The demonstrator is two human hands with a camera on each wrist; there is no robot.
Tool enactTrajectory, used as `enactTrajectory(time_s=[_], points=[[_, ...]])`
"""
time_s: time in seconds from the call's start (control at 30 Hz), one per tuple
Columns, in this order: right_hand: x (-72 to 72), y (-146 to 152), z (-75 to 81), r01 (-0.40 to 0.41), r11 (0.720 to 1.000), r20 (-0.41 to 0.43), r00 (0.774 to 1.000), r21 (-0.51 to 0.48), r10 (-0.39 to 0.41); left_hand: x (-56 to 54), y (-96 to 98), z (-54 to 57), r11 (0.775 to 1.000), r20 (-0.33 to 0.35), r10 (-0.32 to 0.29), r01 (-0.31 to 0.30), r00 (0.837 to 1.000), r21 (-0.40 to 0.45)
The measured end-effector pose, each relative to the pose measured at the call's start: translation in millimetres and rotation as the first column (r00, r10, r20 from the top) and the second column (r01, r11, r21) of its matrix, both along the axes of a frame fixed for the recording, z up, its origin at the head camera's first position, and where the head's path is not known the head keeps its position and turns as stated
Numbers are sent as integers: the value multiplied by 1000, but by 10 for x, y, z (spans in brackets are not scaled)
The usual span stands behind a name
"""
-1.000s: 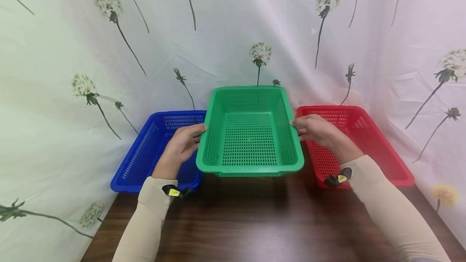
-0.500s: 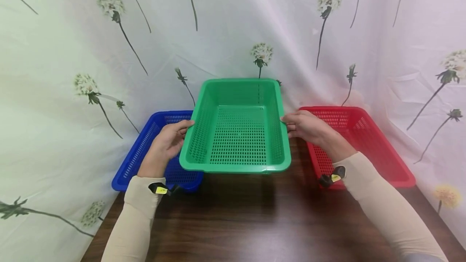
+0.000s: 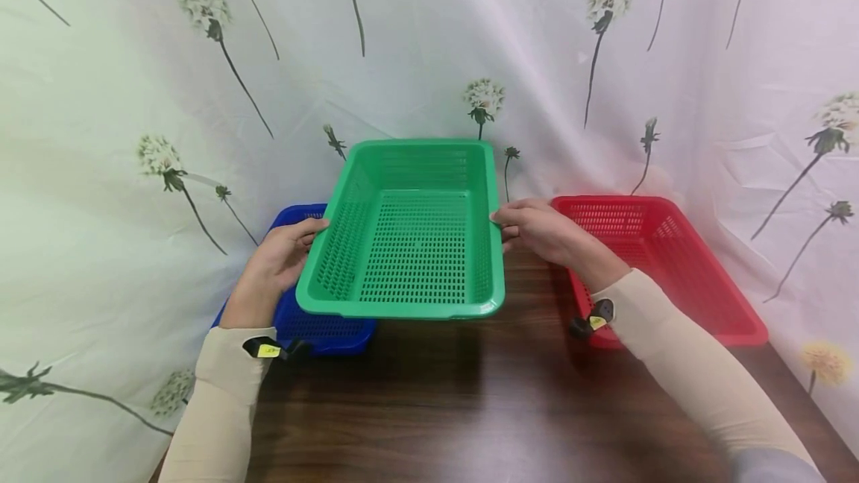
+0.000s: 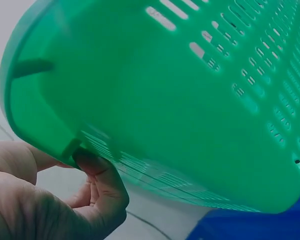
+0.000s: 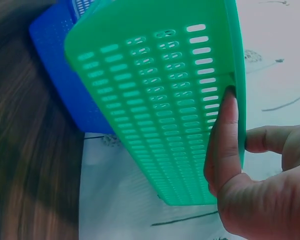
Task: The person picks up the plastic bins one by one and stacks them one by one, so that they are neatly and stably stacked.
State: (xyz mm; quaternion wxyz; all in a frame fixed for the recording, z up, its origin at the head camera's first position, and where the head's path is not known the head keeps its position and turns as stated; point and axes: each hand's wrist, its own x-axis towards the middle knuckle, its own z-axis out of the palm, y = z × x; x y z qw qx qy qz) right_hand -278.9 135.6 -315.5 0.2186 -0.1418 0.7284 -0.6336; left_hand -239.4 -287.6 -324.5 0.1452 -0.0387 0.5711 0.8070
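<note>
A green perforated plastic basket (image 3: 416,244) is held in the air between both hands, its inside facing the head camera with nothing in it. My left hand (image 3: 275,263) grips its left rim, fingers curled under the edge in the left wrist view. On the opposite rim my right hand (image 3: 540,233) pinches the edge, with the thumb on one side and fingers along the outer wall in the right wrist view. Behind and below the green basket, partly hidden by it and the left hand, stands a blue basket (image 3: 329,326) on the table.
To the right a red basket (image 3: 691,274) stands on the dark wooden table (image 3: 416,408), partly behind the right forearm. A white cloth (image 3: 416,36) with printed dandelions hangs behind and at both sides. Small strapped devices sit on both wrists.
Both hands have carried the green basket to the left and slightly up, so it now covers more of the blue basket. The red basket has stayed in place.
</note>
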Motion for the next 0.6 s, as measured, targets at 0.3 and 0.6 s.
enactTrajectory(time_s=[0.3,0.6], points=[[-4,-223,49,-26,999,44,999,-32,27,5,-205,25,996,-6,-12,11,1000,-85],[-44,-494,54,-36,999,37,999,-11,36,42,-443,34,984,-31,35,-40,999,-175]])
